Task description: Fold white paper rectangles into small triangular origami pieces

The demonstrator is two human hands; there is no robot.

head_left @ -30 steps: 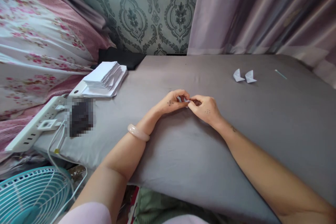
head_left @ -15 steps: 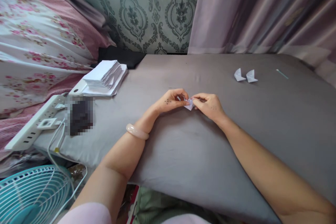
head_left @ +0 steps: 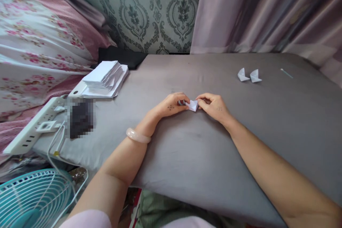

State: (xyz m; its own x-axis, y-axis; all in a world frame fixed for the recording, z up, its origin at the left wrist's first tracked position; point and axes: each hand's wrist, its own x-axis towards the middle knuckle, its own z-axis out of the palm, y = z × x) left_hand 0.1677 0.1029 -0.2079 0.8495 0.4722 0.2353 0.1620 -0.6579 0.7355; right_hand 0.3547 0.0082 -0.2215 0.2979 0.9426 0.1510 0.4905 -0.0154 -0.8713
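A small piece of folded white paper is held between my two hands above the middle of the grey-covered table. My left hand pinches its left side with thumb and fingers, a pale bangle on that wrist. At the paper's right side, my right hand grips the edge between thumb and forefinger. Two finished-looking paper boats, a left one and a right one, stand upright farther back on the right.
Stacked white paper lies at the back left, beside a power strip with plugs and cables. A blurred dark object sits near it. A thin pale stick lies far right. A blue fan stands lower left.
My hands have drawn slightly apart, the right one moving a little to the right. More of the folded paper shows between them. The paper boats stay put.
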